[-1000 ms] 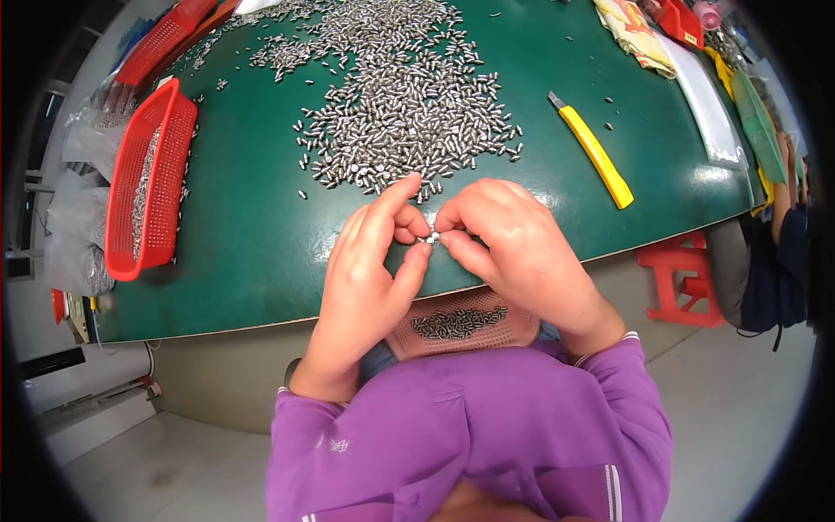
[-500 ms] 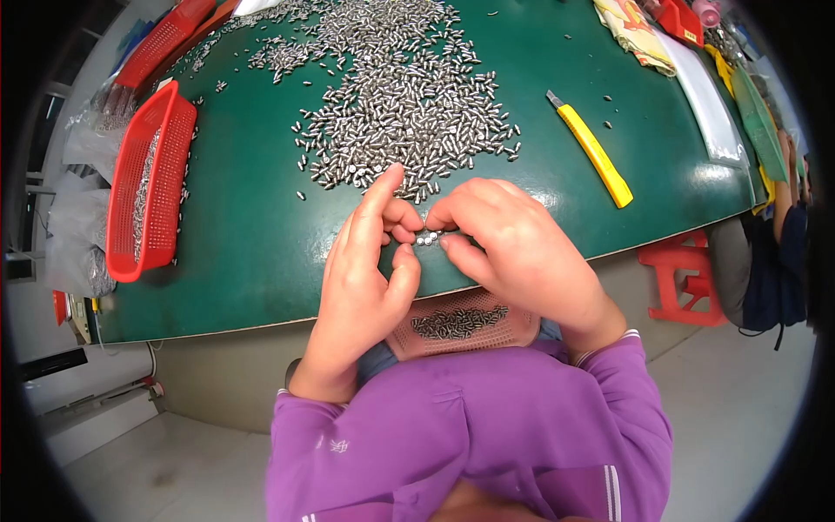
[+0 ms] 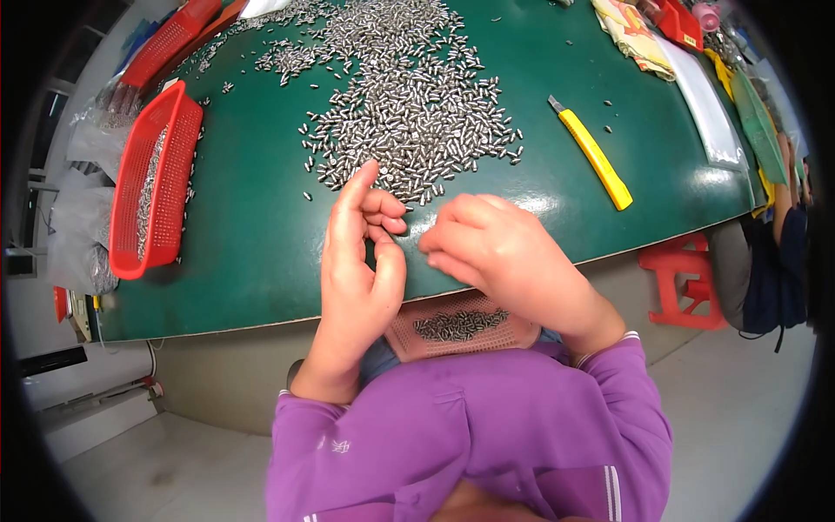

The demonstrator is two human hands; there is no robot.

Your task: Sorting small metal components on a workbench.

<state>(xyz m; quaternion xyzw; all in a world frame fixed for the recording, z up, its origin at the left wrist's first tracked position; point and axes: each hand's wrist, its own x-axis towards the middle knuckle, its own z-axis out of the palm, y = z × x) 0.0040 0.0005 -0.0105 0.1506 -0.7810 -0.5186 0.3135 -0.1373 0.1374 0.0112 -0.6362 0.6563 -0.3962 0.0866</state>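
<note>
Left hand [image 3: 361, 261] is raised over the near edge of the green table [image 3: 252, 235], index finger extended toward the far side, remaining fingers curled; whether it pinches anything cannot be told. Right hand [image 3: 500, 257] lies just beside it, fingers bent toward the left hand, fingertips hidden; any held part cannot be seen. Just beyond both hands lies a pile of metal pins [image 3: 409, 104], short cylinders with long axes pointing in mixed directions. Below the hands, a pink tray [image 3: 404, 335] on the lap holds more pins. A red basket [image 3: 152, 183] sits at far left. A yellow knife [image 3: 596, 161] lies right, long axis running far-left to near-right.
</note>
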